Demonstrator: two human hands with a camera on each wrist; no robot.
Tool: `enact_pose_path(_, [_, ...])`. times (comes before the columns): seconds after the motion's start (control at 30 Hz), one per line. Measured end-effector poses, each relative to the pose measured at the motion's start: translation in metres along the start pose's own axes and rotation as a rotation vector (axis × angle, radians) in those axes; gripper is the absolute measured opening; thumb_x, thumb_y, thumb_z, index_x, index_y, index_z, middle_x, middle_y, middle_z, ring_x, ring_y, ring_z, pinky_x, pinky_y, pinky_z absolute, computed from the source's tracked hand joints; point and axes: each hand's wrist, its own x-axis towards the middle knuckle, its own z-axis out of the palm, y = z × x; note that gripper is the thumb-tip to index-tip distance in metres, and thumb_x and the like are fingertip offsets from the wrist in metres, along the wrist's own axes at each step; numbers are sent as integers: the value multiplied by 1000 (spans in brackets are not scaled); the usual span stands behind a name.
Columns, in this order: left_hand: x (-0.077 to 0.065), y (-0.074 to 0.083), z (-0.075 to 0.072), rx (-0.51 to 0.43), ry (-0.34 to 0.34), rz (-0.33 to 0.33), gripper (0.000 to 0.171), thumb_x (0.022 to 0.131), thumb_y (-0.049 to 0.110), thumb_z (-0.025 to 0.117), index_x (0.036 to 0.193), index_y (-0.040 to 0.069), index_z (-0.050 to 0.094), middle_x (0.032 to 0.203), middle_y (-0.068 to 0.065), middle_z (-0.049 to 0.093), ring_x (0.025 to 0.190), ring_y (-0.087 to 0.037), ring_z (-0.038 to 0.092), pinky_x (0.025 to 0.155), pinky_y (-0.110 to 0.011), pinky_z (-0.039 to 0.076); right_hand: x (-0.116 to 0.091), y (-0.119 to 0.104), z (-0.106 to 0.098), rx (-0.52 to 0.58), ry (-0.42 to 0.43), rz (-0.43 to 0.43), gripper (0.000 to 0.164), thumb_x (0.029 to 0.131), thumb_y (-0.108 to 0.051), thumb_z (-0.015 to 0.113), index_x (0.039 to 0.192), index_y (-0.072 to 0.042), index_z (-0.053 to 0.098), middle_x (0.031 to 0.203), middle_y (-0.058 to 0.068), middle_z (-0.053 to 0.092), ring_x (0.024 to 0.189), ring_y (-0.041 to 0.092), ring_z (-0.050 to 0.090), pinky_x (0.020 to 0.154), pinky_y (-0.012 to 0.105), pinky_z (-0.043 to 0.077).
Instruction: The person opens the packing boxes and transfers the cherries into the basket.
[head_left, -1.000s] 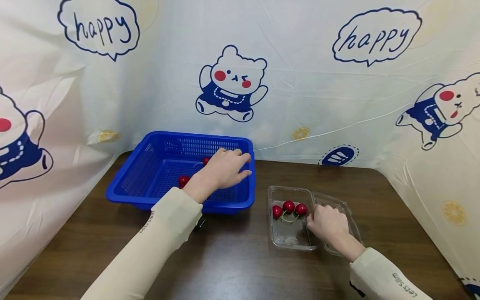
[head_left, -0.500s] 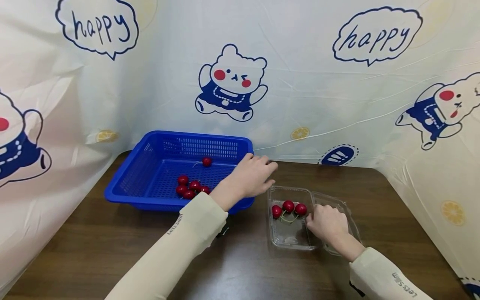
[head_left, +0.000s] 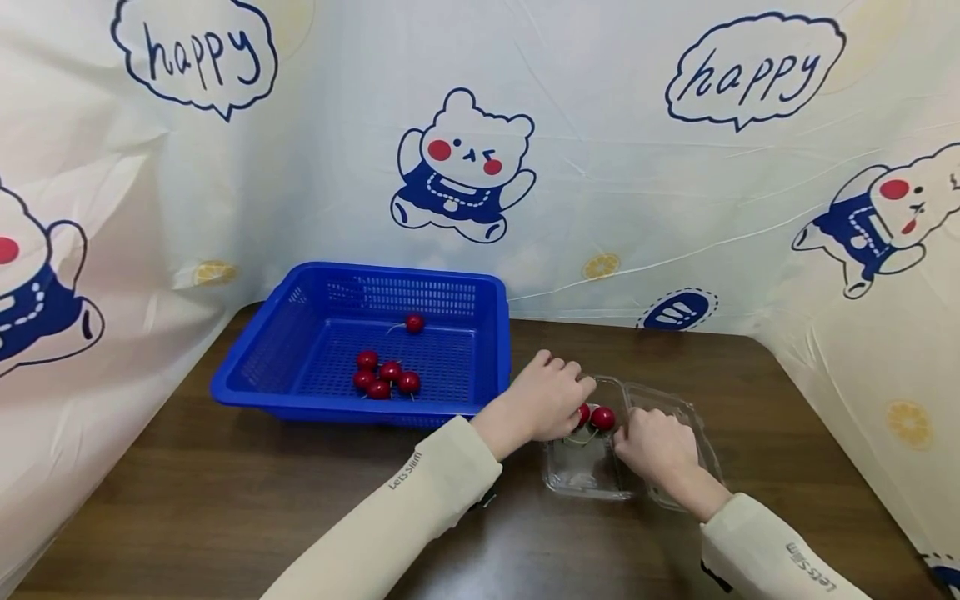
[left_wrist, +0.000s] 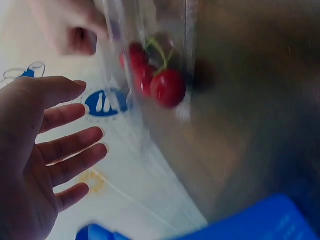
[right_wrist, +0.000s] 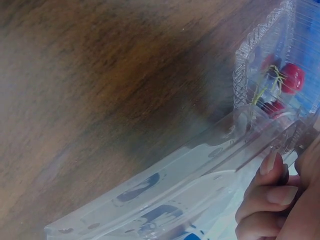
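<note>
My left hand [head_left: 542,400] is over the left side of a clear plastic clamshell box [head_left: 588,482]. In the left wrist view, its fingers are spread and loosely bent with nothing between them. Three red cherries [left_wrist: 168,88] with green stems lie in the box, apart from those fingertips. The head view shows one cherry [head_left: 602,418] fully, while the left hand covers others. My right hand [head_left: 658,448] grips the box's right edge, where the opened lid [head_left: 693,417] joins it; in the right wrist view its fingers [right_wrist: 270,162] are curled at the clear plastic.
A blue perforated basket [head_left: 240,385] stands left of the box, with several cherries [head_left: 390,371] near its front and one cherry [head_left: 414,323] farther back. Both containers sit on a brown wooden table [head_left: 465,533]. A printed curtain [head_left: 570,192] rises behind and at the sides.
My left hand has moved right, from above the basket across its right rim to the box, uncovering the cherries in the basket. The right hand keeps its place on the box edge.
</note>
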Motion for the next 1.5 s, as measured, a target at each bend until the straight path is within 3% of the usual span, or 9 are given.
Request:
enact_pose_path(0.23, [4,13,8,20,-24,7,36,91,36,59,124,22,61,122,-3,66,109,-20,59,101,-41,43,0,-1,3,1,2,1,25,82,-21,57,62,-7,55,53,10,56,44,25,49,36,39,41])
enact_pose_path(0.47, [9,20,18,49,-80,3,43,91,39,59,130,23,53,129,-3,62,115,-20,57,105,-41,40,1,0,2,-10,35,3,24,81,-22,58,65,-4,59,65,20,67,51,35,58,40,47,44])
enact_pose_path(0.83, [8,27,34,16,-137,-37,43,88,31,64,129,23,57,124,-3,64,112,-22,58,110,-46,32,-1,-1,-1,-8,-5,16,22,81,-21,57,69,-4,60,67,19,67,53,34,59,41,46,44])
enact_pose_path(1.17, [9,29,43,24,-123,-51,38,86,28,67,123,23,62,121,-4,65,111,-24,59,111,-47,33,1,-1,-1,-10,-1,3,22,81,-22,58,67,-4,60,65,17,66,51,32,57,40,45,44])
enact_pose_path(1.5, [8,31,48,4,-62,-89,20,84,24,69,102,18,71,99,-3,69,91,-21,61,91,-37,42,1,0,1,-13,13,-1,23,80,-21,58,63,-6,57,62,16,65,50,32,57,39,45,43])
